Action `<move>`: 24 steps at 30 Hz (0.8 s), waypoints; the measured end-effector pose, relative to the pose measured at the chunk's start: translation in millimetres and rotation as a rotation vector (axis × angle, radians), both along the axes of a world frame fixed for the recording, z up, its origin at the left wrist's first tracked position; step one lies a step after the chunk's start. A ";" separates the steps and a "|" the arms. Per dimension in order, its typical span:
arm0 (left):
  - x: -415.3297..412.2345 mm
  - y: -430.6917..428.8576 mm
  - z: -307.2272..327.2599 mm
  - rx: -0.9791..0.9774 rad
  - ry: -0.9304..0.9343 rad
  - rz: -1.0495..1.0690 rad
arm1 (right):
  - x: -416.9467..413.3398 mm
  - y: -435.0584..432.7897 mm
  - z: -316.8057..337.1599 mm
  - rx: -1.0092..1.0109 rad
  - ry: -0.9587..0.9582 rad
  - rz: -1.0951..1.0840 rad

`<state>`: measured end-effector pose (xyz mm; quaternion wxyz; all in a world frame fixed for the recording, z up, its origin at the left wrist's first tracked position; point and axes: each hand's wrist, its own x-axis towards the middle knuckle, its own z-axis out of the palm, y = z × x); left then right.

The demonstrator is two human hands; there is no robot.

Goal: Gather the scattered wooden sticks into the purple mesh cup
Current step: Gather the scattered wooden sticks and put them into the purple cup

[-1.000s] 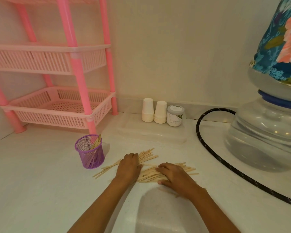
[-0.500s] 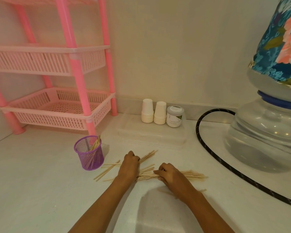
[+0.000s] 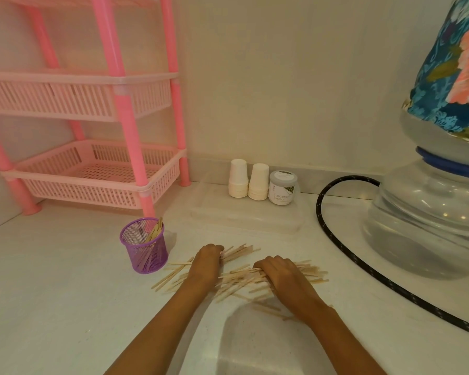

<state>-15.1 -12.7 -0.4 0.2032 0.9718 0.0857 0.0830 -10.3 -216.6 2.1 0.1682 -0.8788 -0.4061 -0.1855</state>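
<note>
Pale wooden sticks [image 3: 238, 278] lie in a loose heap on the white counter, with a few strays toward me [image 3: 268, 309]. My left hand [image 3: 206, 265] lies on the heap's left part, its fingers curled over sticks at the far side. My right hand [image 3: 282, 277] covers the right part, fingers curled down round a bundle of sticks. The purple mesh cup [image 3: 144, 250] stands upright just left of the heap, apart from my left hand. Several sticks [image 3: 155, 230] lean inside it.
A pink basket rack [image 3: 92, 174] stands behind the cup at the left. Two stacks of white paper cups [image 3: 238, 180] and a small jar [image 3: 282, 188] sit by the wall beyond a clear flat lid [image 3: 244, 215]. A black hose [image 3: 344, 255] and a water jug [image 3: 431, 212] bound the right.
Both hands stayed over the heap and worked the sticks: they were drawn into a narrower bundle between the hands, then lie more spread again. The cup has not moved.
</note>
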 end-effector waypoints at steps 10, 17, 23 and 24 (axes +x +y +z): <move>-2.5 5.2 20.7 -0.119 -0.051 0.004 | 1.5 -2.7 6.9 0.145 0.121 -0.019; 2.2 9.2 24.7 -0.275 -0.203 -0.019 | 1.4 3.8 18.3 0.488 0.524 -0.035; 6.3 10.4 35.5 -0.421 -0.388 -0.018 | 1.2 11.8 33.2 0.649 0.549 -0.046; 6.6 10.0 38.8 -0.439 -0.423 -0.008 | 0.9 13.0 35.3 0.683 0.548 -0.039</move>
